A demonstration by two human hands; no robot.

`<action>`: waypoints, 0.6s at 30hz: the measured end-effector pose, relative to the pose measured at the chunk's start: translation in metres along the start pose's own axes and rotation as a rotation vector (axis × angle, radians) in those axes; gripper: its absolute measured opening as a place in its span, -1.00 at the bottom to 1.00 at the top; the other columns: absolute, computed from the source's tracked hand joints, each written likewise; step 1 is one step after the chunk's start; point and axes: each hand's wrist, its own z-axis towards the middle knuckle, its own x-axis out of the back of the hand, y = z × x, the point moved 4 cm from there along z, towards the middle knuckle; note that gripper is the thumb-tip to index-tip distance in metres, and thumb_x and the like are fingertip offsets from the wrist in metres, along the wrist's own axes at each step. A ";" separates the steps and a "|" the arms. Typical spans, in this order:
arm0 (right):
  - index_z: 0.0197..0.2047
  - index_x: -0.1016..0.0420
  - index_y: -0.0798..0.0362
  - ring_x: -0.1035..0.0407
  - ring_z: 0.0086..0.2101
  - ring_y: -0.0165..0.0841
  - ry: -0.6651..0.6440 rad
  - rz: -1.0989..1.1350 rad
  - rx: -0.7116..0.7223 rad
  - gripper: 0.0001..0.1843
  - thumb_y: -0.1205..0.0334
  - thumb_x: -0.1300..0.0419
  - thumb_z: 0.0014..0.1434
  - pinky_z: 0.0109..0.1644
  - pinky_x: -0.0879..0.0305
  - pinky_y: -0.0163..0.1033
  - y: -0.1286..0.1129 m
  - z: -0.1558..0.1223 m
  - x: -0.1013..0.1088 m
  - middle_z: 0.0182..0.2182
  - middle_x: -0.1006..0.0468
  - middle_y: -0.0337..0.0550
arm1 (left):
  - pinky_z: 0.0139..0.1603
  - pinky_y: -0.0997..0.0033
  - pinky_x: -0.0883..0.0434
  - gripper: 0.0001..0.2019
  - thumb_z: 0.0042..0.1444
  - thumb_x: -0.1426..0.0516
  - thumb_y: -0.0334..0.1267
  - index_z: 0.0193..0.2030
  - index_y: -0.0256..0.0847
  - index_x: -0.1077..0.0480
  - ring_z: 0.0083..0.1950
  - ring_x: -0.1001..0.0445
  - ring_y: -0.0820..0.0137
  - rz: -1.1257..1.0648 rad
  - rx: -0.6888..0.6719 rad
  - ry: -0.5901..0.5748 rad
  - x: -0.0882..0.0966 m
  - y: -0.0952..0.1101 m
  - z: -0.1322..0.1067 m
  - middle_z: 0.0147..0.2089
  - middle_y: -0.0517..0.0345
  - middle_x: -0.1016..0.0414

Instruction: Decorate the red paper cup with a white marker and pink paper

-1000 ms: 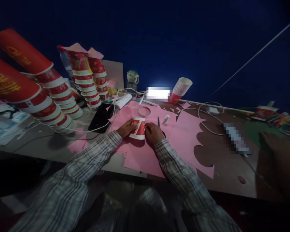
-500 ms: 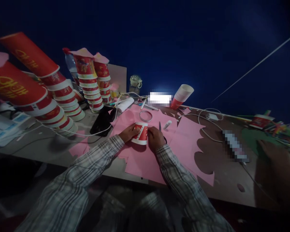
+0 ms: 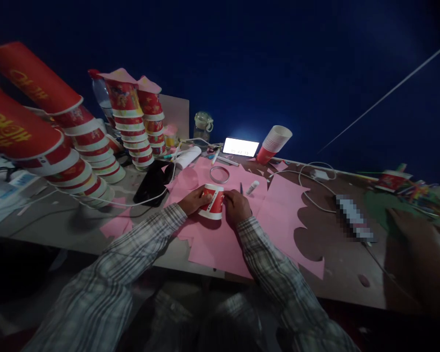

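A red and white paper cup (image 3: 211,202) is held upside down, its wide rim facing down, above pink paper (image 3: 220,244). My left hand (image 3: 195,201) is closed on the cup's left side, thumb across its front. My right hand (image 3: 238,204) has its fingers bent together at the cup's right edge; its fingertips are partly hidden. A roll of tape (image 3: 219,174) lies just behind the cup. To the right of it are a glue stick (image 3: 253,187) and a dark pointed tool (image 3: 241,188), mostly covered by my right hand.
Tall towers of stacked red cups (image 3: 126,112) stand at left, near a black phone (image 3: 154,183). Behind are a lit screen (image 3: 240,146), nested cups (image 3: 275,144) and a jar (image 3: 203,126). A white cable (image 3: 304,181) and another person's hand (image 3: 407,227) are at right.
The view has shifted slightly, so most things sit a little further left. The cup stays between my hands, and my right hand's fingers have moved slightly at its edge.
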 end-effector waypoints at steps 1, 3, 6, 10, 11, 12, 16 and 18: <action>-0.11 -0.59 0.07 -0.49 -0.21 -0.22 0.001 0.001 0.001 -0.69 0.34 -0.05 0.20 -0.07 -0.40 -0.14 0.000 0.000 0.000 -0.22 -0.62 -0.02 | -0.20 0.36 -0.47 -0.46 -0.20 -0.44 0.03 -0.14 -0.29 -0.49 -0.28 -0.57 0.34 0.008 0.001 -0.003 0.000 0.000 0.000 -0.25 0.02 -0.62; -0.13 -0.59 0.07 -0.49 -0.22 -0.22 0.008 0.002 0.004 -0.69 0.33 -0.04 0.20 -0.08 -0.40 -0.14 0.001 -0.001 -0.001 -0.23 -0.62 -0.02 | -0.20 0.37 -0.47 -0.43 -0.24 -0.45 0.01 -0.13 -0.29 -0.48 -0.27 -0.56 0.35 0.036 0.007 -0.015 0.000 0.001 0.000 -0.25 0.05 -0.61; -0.16 -0.59 0.05 -0.49 -0.24 -0.23 0.022 0.010 0.014 -0.70 0.34 -0.04 0.19 -0.10 -0.41 -0.14 0.002 -0.001 -0.002 -0.26 -0.62 -0.04 | -0.17 0.37 -0.45 -0.39 -0.29 -0.47 -0.03 -0.10 -0.28 -0.46 -0.25 -0.55 0.36 0.088 0.006 -0.017 0.001 0.002 -0.001 -0.23 0.08 -0.60; -0.13 -0.57 0.06 -0.48 -0.21 -0.24 0.141 0.059 -0.011 -0.70 0.32 -0.02 0.20 -0.04 -0.43 -0.10 0.004 0.002 0.004 -0.24 -0.61 -0.04 | -0.13 0.33 -0.44 -0.37 -0.30 -0.47 -0.05 -0.09 -0.27 -0.44 -0.20 -0.54 0.33 0.110 0.010 -0.025 0.002 0.001 -0.001 -0.20 0.07 -0.59; -0.11 -0.56 0.07 -0.48 -0.18 -0.24 0.179 0.060 -0.017 -0.69 0.30 -0.02 0.21 -0.02 -0.43 -0.08 0.005 0.004 0.007 -0.22 -0.61 -0.02 | -0.14 0.33 -0.44 -0.38 -0.30 -0.47 -0.04 -0.10 -0.27 -0.44 -0.21 -0.53 0.33 0.109 0.014 -0.038 0.001 0.001 -0.001 -0.20 0.07 -0.59; -0.08 -0.54 0.08 -0.47 -0.16 -0.23 0.207 0.056 -0.019 -0.69 0.29 -0.02 0.21 0.00 -0.43 -0.05 0.005 0.006 0.009 -0.19 -0.60 0.00 | -0.14 0.32 -0.43 -0.37 -0.31 -0.47 -0.02 -0.10 -0.27 -0.45 -0.21 -0.52 0.33 0.110 0.020 -0.056 0.000 0.000 -0.001 -0.21 0.08 -0.58; 0.00 -0.51 0.10 -0.45 -0.15 -0.24 0.190 0.034 -0.037 -0.64 0.28 -0.07 0.17 0.04 -0.43 0.01 0.002 0.025 0.010 -0.05 -0.52 0.07 | -0.14 0.33 -0.41 -0.34 -0.33 -0.47 -0.02 -0.08 -0.28 -0.45 -0.22 -0.50 0.34 0.120 0.024 -0.102 -0.002 0.000 0.001 -0.21 0.09 -0.57; 0.00 -0.53 0.10 -0.43 -0.05 -0.19 0.142 0.018 -0.065 -0.65 0.27 -0.09 0.17 0.08 -0.42 0.00 0.002 0.041 0.007 -0.01 -0.52 0.09 | -0.11 0.33 -0.40 -0.34 -0.32 -0.47 -0.02 -0.07 -0.29 -0.45 -0.20 -0.50 0.34 0.122 0.003 -0.076 0.001 0.002 0.003 -0.20 0.09 -0.56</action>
